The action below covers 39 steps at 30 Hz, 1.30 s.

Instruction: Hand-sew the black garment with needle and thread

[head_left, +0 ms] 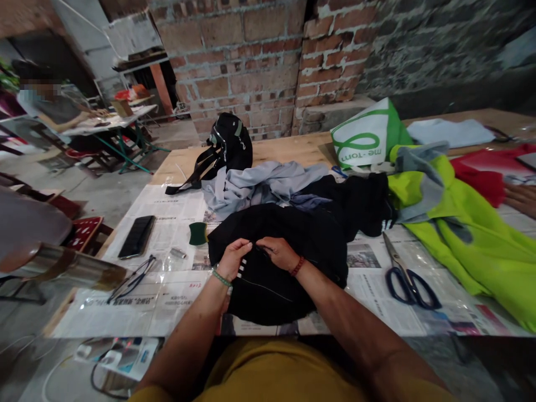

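Spread on the newspaper-covered table before me is a black garment (276, 293) with small white marks near its left part. My left hand (234, 258) is closed in a pinch on its cloth, thumb and fingertips together. Close beside it, my right hand (280, 252) also pinches the black fabric, fingers curled. The fingertips of both hands nearly meet; whether anything small is between them is too fine to make out. A dark green scouring pad (197, 233) lies just left of the garment. Large scissors (408, 279) with dark handles rest to the right.
A phone (137, 237), small snips (138, 274) and a metal cylinder (79, 267) are at left. Grey cloth (259, 184), a black bag (230, 142) and a green-white bag (368, 134) stand behind. A yellow-green garment (469, 218) lies right, near another person's hand (521, 198).
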Each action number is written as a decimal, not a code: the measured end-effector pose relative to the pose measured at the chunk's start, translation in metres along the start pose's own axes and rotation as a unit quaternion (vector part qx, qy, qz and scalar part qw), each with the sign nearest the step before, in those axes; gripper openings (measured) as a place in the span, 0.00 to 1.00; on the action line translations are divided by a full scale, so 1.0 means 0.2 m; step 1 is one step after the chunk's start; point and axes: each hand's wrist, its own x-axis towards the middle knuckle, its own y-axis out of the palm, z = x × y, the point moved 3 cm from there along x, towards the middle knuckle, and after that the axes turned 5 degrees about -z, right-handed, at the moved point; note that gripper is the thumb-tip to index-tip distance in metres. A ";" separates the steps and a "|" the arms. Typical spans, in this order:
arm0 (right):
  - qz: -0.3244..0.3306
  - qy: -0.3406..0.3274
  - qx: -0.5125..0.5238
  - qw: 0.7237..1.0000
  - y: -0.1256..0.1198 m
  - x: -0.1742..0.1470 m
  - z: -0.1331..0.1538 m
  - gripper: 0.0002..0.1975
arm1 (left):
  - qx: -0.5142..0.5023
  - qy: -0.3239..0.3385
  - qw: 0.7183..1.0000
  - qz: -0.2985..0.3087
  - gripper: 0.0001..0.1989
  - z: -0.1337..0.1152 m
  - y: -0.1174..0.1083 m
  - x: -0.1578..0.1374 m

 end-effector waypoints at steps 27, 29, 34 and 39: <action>-0.011 0.054 -0.006 0.998 0.01 0.01 -0.04 0.07 | -0.006 0.016 1.000 0.006 0.11 0.00 0.00 0.00; -0.007 0.063 -0.004 0.998 0.00 0.02 -0.03 0.06 | 0.000 0.016 1.000 0.011 0.11 0.00 0.00 0.00; -0.005 0.071 0.032 0.997 0.00 0.02 -0.01 0.10 | 0.002 0.027 1.000 0.014 0.12 -0.01 0.01 -0.01; 0.016 0.043 0.046 0.998 0.01 0.01 -0.02 0.09 | 0.008 0.032 0.999 0.002 0.13 -0.01 0.01 -0.01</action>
